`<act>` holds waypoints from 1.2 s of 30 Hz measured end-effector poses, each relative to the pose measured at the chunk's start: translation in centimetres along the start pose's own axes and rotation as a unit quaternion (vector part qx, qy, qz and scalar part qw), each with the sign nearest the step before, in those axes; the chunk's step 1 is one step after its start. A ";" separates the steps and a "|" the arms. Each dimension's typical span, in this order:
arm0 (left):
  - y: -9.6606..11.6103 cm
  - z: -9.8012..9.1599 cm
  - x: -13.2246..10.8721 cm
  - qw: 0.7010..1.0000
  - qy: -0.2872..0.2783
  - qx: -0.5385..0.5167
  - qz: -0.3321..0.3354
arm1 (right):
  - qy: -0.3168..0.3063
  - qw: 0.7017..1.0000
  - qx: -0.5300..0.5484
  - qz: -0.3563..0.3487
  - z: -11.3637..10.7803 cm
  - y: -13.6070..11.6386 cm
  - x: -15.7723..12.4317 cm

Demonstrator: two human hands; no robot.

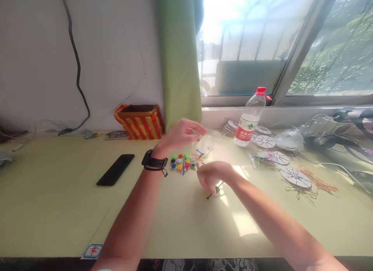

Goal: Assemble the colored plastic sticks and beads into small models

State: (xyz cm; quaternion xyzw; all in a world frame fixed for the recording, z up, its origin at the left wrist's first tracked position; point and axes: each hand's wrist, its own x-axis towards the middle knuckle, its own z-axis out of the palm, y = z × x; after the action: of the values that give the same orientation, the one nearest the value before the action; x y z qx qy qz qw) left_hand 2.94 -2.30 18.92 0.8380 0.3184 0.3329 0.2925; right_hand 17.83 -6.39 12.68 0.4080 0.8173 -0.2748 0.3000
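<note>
My left hand (186, 132), with a black watch (153, 161) on its wrist, is closed at the edge of a clear plastic bag (208, 146) that has small coloured pieces in it. Below and in front of that hand lies a cluster of small round pieces (179, 161) in several colours, with thin coloured sticks (183, 166) across them. My right hand (212, 177) is over the table with its fingers bent down and together. A small black round piece (217, 190) and a thin black stick (209, 197) show at its fingertips. What lies between those fingers is hidden.
A black phone (115, 170) lies left, below a red-and-yellow striped box (142, 123). Right are a water bottle (249, 121), white patterned discs (295, 177), brown cords (319, 179) and cables (332, 164). A paper label (92, 251) sits at the table's front edge.
</note>
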 end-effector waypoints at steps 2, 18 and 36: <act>-0.1 -0.1 0.0 1.000 -0.004 0.010 0.004 | 0.005 1.000 0.005 -0.016 0.0 0.7 0.3; 1.0 -0.7 -0.6 0.998 -0.042 0.043 0.016 | 0.275 0.855 0.286 -0.333 -1.4 2.0 -8.3; 1.0 1.0 -0.2 0.998 -0.002 0.059 0.034 | 0.546 0.781 0.254 -0.167 -1.6 3.9 -8.8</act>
State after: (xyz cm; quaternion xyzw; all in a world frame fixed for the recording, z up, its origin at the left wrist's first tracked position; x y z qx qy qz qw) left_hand 3.92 -3.33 18.97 0.8647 0.3083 0.3217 0.2318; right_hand 24.92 -7.73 19.21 0.4085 0.8001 -0.2494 -0.3616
